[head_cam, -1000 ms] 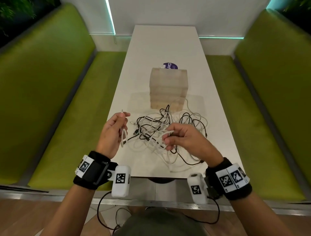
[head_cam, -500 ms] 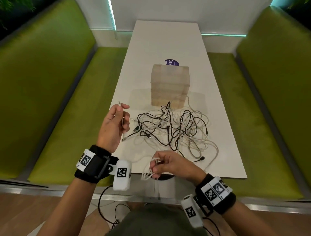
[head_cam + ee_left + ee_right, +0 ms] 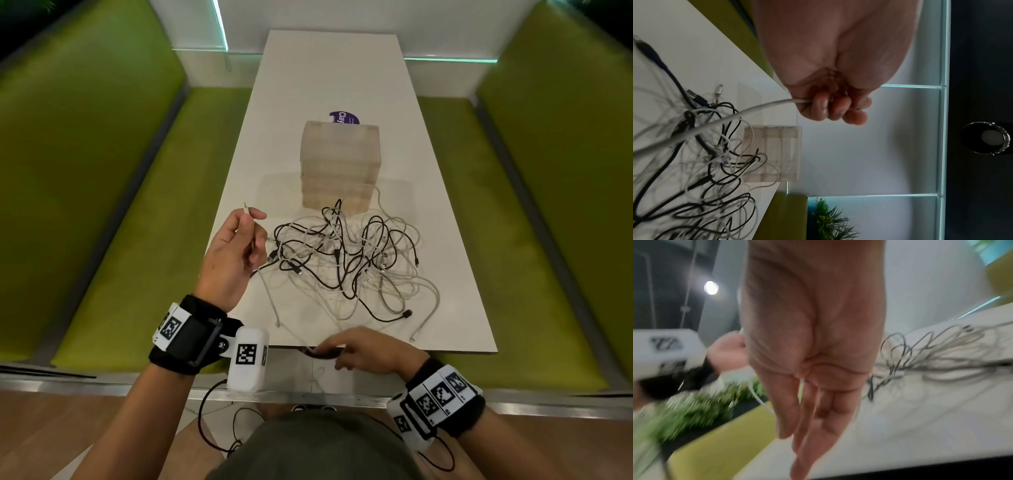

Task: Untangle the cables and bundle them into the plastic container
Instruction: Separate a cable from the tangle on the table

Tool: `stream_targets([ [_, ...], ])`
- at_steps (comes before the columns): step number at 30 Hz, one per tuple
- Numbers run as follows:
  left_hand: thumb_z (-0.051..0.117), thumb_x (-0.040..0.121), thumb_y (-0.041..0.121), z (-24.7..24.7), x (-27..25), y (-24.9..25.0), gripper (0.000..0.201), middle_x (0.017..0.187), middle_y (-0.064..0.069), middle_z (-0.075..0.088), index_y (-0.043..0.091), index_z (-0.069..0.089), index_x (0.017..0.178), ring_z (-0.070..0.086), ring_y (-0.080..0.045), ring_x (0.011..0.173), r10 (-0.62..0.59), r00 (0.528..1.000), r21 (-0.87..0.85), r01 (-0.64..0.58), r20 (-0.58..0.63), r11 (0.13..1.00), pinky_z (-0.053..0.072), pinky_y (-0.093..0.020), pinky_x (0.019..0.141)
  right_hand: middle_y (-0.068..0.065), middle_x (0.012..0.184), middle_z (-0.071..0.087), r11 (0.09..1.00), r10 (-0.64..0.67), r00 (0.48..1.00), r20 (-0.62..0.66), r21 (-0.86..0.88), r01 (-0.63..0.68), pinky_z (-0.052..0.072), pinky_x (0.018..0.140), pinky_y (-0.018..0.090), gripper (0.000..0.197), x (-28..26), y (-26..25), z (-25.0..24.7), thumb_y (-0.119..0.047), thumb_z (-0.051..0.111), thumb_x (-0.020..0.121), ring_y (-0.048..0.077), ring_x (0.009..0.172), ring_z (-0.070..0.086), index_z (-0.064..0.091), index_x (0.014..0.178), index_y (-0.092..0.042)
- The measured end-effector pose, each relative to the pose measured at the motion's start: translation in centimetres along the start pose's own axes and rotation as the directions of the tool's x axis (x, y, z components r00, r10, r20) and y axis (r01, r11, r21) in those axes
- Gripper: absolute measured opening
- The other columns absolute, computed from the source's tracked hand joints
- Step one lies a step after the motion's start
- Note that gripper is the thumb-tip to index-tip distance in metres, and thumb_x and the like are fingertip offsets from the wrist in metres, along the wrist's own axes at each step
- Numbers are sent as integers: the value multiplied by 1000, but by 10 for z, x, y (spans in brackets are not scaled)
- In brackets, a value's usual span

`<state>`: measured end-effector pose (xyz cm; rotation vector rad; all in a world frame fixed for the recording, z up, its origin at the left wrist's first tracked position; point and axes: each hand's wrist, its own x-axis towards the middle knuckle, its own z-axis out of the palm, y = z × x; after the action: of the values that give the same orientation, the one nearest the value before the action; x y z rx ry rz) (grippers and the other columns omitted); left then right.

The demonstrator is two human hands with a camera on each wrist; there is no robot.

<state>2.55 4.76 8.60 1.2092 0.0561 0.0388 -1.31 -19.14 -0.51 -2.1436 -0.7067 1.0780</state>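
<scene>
My left hand (image 3: 233,255) was raised over the left edge of the white table (image 3: 329,85), fingers curled around a white cable (image 3: 270,301). Its plug end stuck up past my thumb; in the left wrist view the cord left my closed fingers (image 3: 819,105) and ran down toward the pile. From the head view the same cord trailed off the hand across the table toward the near edge.

The tangle of black and white cables (image 3: 349,260) lay on the table just right of that hand, mid-width, loops overlapping, several plug ends poking out at its margins. The translucent plastic container (image 3: 340,164) stood upright directly behind the tangle, touching or nearly touching its far loops; I could not tell which. A purple round sticker (image 3: 344,118) showed on the table behind the container.

My right hand (image 3: 368,349) was at the near table edge, palm down. The right wrist view, blurred, showed its fingers (image 3: 818,418) extended and close together, a thin white cord passing between them. Whether they pinched it, I could not tell.

Green benches (image 3: 85,171) flanked the table.
</scene>
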Motion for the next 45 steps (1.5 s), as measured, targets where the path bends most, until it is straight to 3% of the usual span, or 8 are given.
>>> stream_targets([
  [6,39,98,26,11,-5,-17,26,60,6,45,10,60,101,28,-7,52,-68,990,92,57,126,994,24,-20,52,-4,98,64,980,192,834,-518,152,-132,52,58,21,27,-39,31,-52,2,55,87,7,72,61,62,90,-24],
  [11,41,96,27,25,-10,-33,25,65,3,57,10,57,88,46,-9,58,-121,970,80,107,210,991,37,-19,55,2,111,50,848,422,809,-410,-136,-512,49,78,28,25,-37,72,-50,-14,68,81,19,94,57,67,104,-22],
  [22,37,102,15,79,10,-60,21,94,-9,73,0,51,97,71,-23,87,-111,977,250,63,183,966,55,-28,76,-8,97,40,763,-36,895,-444,-591,-262,24,90,34,36,-54,-25,-111,-11,53,92,20,108,35,67,113,-37],
  [28,39,102,19,98,12,-68,28,93,-7,69,0,60,104,66,-19,88,-132,964,171,93,232,981,54,-36,84,-4,88,55,973,-222,785,-578,-183,141,47,68,25,28,-42,-73,-137,-2,66,73,8,77,52,51,88,-20],
  [34,33,104,28,93,16,-61,34,107,-6,73,11,61,114,70,-22,96,-216,965,39,212,151,976,52,-37,93,-5,87,46,979,-149,627,-765,-24,203,43,59,15,42,-9,-65,-133,-3,77,67,3,70,47,42,77,-24],
  [38,30,104,28,90,19,-57,33,84,-5,70,10,58,97,64,-16,68,-243,964,-32,248,111,968,50,-27,65,-9,87,43,995,-103,513,-852,-87,54,39,61,23,45,7,-56,-129,-36,82,65,6,71,42,42,82,-22],
  [40,30,104,27,86,24,-54,32,68,2,63,13,54,88,49,-11,55,-205,977,-38,207,61,978,40,-24,58,-11,88,47,995,-33,540,-841,22,94,36,61,17,45,8,-51,-128,-41,81,66,2,70,42,49,88,-19],
  [45,31,103,30,75,33,-37,31,62,0,51,13,50,85,47,-15,57,-161,987,-314,159,19,936,46,-25,59,-14,115,57,975,-4,913,-407,200,93,50,66,23,46,19,-30,-106,-25,77,77,6,71,62,57,118,-20],
])
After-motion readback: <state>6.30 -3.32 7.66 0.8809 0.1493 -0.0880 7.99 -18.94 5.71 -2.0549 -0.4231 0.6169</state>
